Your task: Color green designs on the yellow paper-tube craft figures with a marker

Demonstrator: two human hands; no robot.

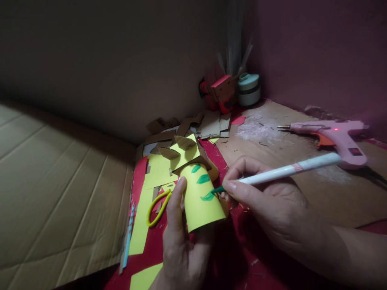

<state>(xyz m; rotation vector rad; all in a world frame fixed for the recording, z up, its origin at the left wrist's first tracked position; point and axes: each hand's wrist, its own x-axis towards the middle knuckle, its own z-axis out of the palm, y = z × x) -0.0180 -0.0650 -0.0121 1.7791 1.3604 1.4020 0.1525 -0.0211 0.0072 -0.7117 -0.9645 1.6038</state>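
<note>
My left hand (184,245) is wrapped round a yellow paper figure (201,215), its thumb lying along the side. The figure has a tube-shaped body and a box-like head topped with two pointed cardboard ears. Three green marks run down the body. A white marker with a green tip (290,171) is pinched in my right hand (269,197), its tip touching the lowest green mark. The fingers of my left hand behind the tube are mostly hidden.
A pink glue gun (338,135) with a lit red light lies at right on a brown board (314,201). Yellow-handled scissors (159,207), a blue pencil (129,233) and yellow paper (142,225) lie at left. Cardboard scraps (208,125), a red figure (223,90) and a lidded pot (249,90) stand behind.
</note>
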